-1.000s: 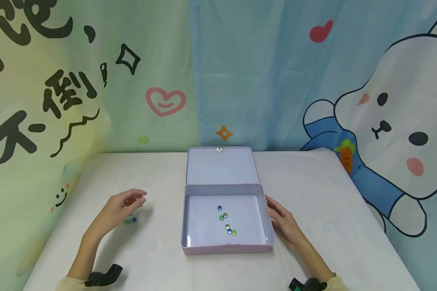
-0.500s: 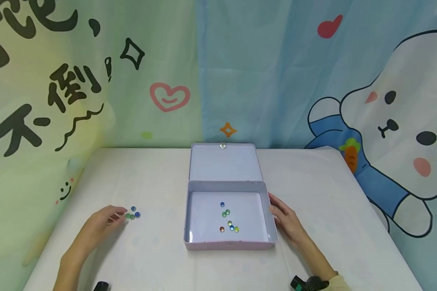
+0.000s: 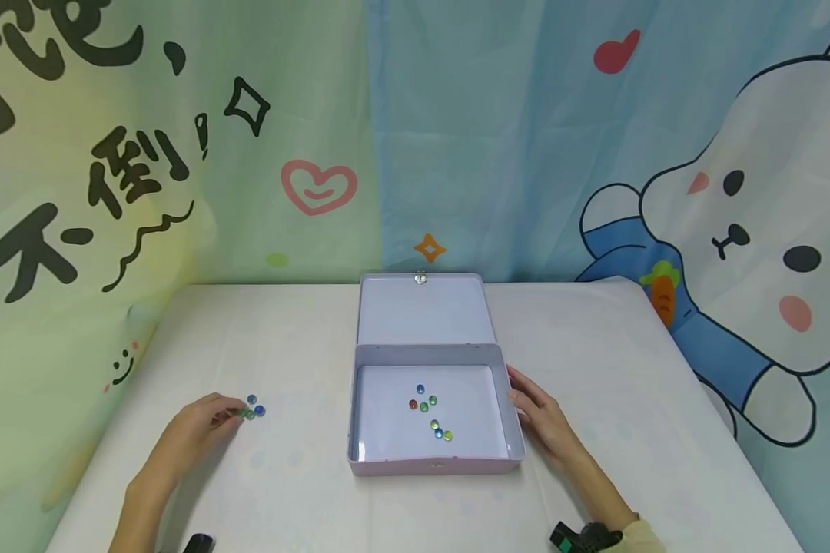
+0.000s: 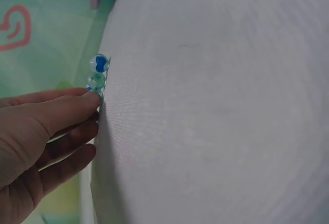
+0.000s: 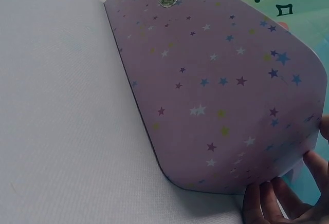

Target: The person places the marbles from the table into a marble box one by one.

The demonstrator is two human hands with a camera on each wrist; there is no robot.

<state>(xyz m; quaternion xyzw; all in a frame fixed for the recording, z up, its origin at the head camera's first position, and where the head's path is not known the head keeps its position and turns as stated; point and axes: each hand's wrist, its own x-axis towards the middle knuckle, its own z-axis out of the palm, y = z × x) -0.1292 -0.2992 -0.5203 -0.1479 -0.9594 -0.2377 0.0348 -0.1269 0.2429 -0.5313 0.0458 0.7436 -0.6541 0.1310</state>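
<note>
At the left of the table in the head view, my left hand (image 3: 197,425) pinches a green marble with thumb and forefinger. Right beside its fingertips lie a blue marble (image 3: 260,411), another blue one (image 3: 252,399) and a green marble (image 3: 250,415). In the left wrist view the thumb (image 4: 82,103) covers part of the cluster, with a blue-and-clear marble (image 4: 99,63) showing above it. My right hand (image 3: 548,421) rests its fingers against the right wall of an open pink tin box (image 3: 436,466). Several loose marbles (image 3: 424,407) lie inside, among them an amber one (image 3: 413,404).
The box's hinged lid (image 3: 425,311) stands open toward the back, its clasp (image 3: 420,278) at the top. White cloth (image 3: 304,330) covers the table. Behind it hangs a printed curtain (image 3: 456,138). Stars and a metal catch (image 5: 167,0) mark the box's front in the right wrist view.
My left hand has come down to the marbles at the left, its fingertips closing on a green one. An amber marble has appeared and rolled inside the box. The right hand has stayed put.
</note>
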